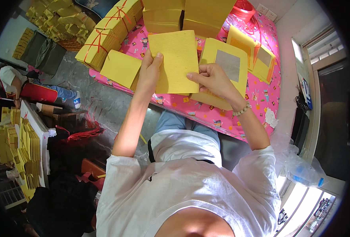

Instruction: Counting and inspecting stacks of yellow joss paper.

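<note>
— What is being held?

— A yellow paper sheet [175, 61], plain and rectangular, with a faintly ribbed, matte surface. It is upright in portrait and slightly tilted, its face turned to the person.

— Where exactly is it?

— Raised over the near edge of the pink worktop, about the middle of the scene. The left hand [150, 71] pinches its left edge, thumb on the face; the right hand [212, 79] pinches its lower right corner.

— Is it flat?

— Mostly; it looks uncreased, and its lower part casts a shadow between the two hands.
</note>
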